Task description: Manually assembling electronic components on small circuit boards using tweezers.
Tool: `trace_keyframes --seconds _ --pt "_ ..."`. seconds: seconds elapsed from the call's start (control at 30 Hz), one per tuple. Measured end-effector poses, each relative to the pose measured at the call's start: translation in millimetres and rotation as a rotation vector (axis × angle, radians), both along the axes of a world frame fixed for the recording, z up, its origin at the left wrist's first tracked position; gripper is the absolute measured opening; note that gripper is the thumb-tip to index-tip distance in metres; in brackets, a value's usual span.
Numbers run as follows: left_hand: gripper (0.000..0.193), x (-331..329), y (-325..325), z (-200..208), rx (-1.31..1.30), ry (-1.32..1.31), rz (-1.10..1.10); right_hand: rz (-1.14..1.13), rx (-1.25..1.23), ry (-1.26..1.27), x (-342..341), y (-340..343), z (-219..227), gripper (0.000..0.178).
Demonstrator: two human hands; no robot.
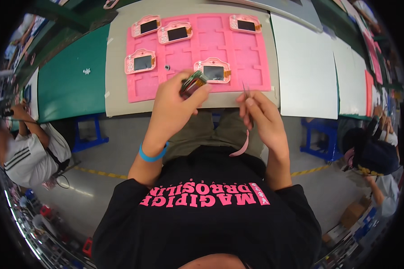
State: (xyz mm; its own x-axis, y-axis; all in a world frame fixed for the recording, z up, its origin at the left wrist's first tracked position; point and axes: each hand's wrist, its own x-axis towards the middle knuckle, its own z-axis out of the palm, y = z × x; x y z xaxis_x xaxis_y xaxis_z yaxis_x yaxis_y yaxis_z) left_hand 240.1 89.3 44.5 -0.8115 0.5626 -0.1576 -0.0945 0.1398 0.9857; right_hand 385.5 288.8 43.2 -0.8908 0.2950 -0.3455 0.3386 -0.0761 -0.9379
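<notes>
The worktop (116,89) carries a pink tray (261,86) whose shaped recesses give parts a steady place, so it makes sense to work low over it, where a dropped piece lands on the tray and not on the floor.

The left hand (177,101) is closed, thumb against fingers, around a small green circuit board at the tray's near edge. The right hand (261,112) is well apart from it to the right, its thumb and fingers pinched round a pair of tweezers. A light grip by the board's edges suits best, as firm pressure on its face could strain the parts there.

Five pink shells with dark screens sit on the tray. The nearest shell (213,72) lies just beyond the left hand and has an orange flexible tab at its right side; knuckles and metal tips should stay clear of screen and tab, which probably scratch or crease easily.

The tweezers (246,92) point away from the body, tips free of any part. Bringing them in at a shallow angle, with the forearms steadied, should help precision.

The circuit board (194,84) is best tilted so that the contact spot faces up.

A small round dark part (167,67) lies left of the board; it may be wired to it, though blur hides this, so avoid tugging.
</notes>
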Motion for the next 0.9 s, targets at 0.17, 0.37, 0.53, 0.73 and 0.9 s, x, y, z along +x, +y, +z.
trace_keyframes --seconds 0.17,0.37,0.53,0.73,0.9 --pt "0.034 -25.4 63.9 16.6 -0.457 0.487 -0.183 -0.029 -0.277 -0.014 16.9 2.3 -20.6 0.020" --pt "0.031 -34.4 70.3 -4.3 -0.429 0.396 -0.206 -0.018 -0.556 0.027 3.1 -10.5 -18.6 0.022" --pt "0.031 -37.1 63.5 -10.8 -0.266 0.241 -0.191 0.003 -0.553 -0.030 -19.3 -13.3 -16.4 0.020" --pt "0.033 -40.4 59.4 -14.0 -0.245 0.249 -0.217 -0.006 -0.598 -0.047 -29.2 -14.5 -17.6 0.019" --pt "0.033 -40.7 58.8 -15.3 -0.253 0.267 -0.204 -0.015 -0.616 -0.047 -32.3 -16.4 -18.2 0.019"
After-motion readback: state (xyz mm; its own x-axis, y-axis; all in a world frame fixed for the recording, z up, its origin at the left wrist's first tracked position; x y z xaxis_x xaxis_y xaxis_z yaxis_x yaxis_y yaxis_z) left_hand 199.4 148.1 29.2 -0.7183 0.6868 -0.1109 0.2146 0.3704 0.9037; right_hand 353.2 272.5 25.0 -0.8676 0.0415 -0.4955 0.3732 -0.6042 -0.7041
